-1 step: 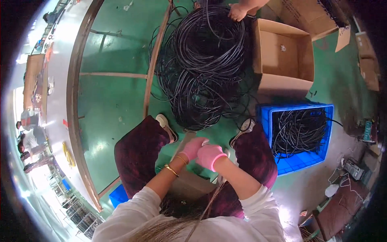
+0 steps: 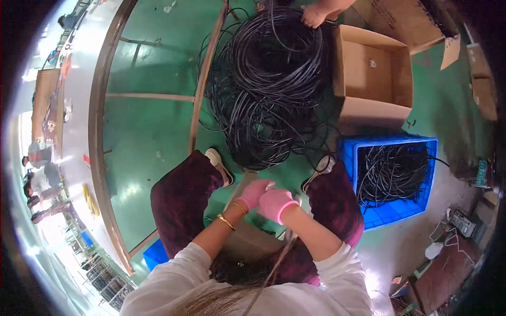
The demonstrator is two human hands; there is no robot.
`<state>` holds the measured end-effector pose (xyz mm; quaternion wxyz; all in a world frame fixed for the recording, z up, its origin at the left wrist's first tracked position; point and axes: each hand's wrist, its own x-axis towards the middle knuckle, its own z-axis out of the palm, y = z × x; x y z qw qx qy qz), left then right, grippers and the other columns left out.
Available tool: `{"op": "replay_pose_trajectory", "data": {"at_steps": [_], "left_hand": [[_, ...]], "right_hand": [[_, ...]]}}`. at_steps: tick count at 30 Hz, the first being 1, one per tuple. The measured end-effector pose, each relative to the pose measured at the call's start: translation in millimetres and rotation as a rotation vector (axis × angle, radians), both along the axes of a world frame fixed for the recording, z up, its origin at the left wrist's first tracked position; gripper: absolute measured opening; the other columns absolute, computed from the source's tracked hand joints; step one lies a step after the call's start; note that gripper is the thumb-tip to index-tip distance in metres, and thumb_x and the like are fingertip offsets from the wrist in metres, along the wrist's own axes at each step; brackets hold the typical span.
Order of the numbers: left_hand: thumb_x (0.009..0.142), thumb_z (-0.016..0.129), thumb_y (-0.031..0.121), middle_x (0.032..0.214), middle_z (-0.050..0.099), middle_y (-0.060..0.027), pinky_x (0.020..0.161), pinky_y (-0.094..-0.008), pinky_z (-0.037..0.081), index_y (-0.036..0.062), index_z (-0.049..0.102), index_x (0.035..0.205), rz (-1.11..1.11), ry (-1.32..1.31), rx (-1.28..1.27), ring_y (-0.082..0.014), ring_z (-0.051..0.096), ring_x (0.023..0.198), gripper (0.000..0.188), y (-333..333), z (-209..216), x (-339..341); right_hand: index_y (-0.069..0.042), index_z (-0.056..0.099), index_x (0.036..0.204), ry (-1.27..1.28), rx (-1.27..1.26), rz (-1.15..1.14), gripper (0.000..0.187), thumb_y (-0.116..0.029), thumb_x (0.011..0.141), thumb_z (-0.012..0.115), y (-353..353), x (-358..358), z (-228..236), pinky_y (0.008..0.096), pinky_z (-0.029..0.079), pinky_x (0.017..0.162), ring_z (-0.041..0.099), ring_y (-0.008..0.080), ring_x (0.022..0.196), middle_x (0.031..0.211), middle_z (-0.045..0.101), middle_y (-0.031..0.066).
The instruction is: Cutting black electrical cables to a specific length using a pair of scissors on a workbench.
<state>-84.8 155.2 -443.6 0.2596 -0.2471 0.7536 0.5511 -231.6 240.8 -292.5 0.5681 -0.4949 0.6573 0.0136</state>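
Green floor [image 2: 147,139] under black cable pile [image 2: 276,87]. Blue crate [image 2: 387,217], cable inside, right of pile's near end. Open cardboard box [image 2: 374,111] right of pile. Pink-gloved left hand [image 2: 255,193] and right hand [image 2: 276,204] together, just near side of pile; fingers curled, perhaps gripping something, cannot tell. Co-worker's hand [image 2: 314,17] at pile's far edge.

Open cardbd box [image 2: 371,111] sits on grn flr [image 2: 435,102].

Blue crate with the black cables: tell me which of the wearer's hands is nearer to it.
Right. The right hand is left of the blue crate, with the right leg between them. The left hand is farther left, beyond the right hand.
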Motion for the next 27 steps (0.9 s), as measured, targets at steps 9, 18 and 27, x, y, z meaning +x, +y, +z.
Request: {"op": "replay_pose_trajectory", "data": {"at_steps": [9, 18, 27], "left_hand": [[0.084, 0.063, 0.038, 0.118, 0.06, -0.0262, 0.093, -0.0457, 0.048, -0.0001, 0.057, 0.121, -0.144, -0.2, -0.204, -0.0387, 0.059, 0.109, 0.054, -32, -10, -10], [0.084, 0.064, 0.015, 0.134, 0.045, -0.0215, 0.087, -0.0481, 0.052, 0.0029, 0.04, 0.129, 0.293, -0.053, -0.94, -0.0416, 0.059, 0.106, 0.052, -198, -141, -96], [0.086, 0.053, 0.028, 0.075, 0.064, -0.0149, 0.07, -0.0512, 0.051, 0.0073, 0.064, 0.074, -0.185, -0.046, -0.762, -0.0378, 0.064, 0.076, 0.026, -151, -93, -58]], "right_hand": [[-0.005, 0.072, 0.098, -0.024, -0.067, 0.029, 0.034, -0.035, 0.088, 0.06, 1, -3, 5, 0.0466, 0.054, 0.075, 0.068, 0.0318, 0.092, 0.098, 0.07, 0.0148], [-0.005, 0.067, 0.084, -0.084, -0.036, -0.127, 0.036, -0.041, 0.086, 0.062, -2, -15, 33, 0.0413, 0.052, 0.074, 0.067, 0.0308, 0.081, 0.082, 0.066, 0.0145], [-0.004, 0.064, 0.089, -0.01, -0.147, -0.071, 0.038, -0.042, 0.087, 0.061, -6, -36, 20, 0.0454, 0.052, 0.071, 0.066, 0.0324, 0.079, 0.084, 0.066, 0.0143]]}}
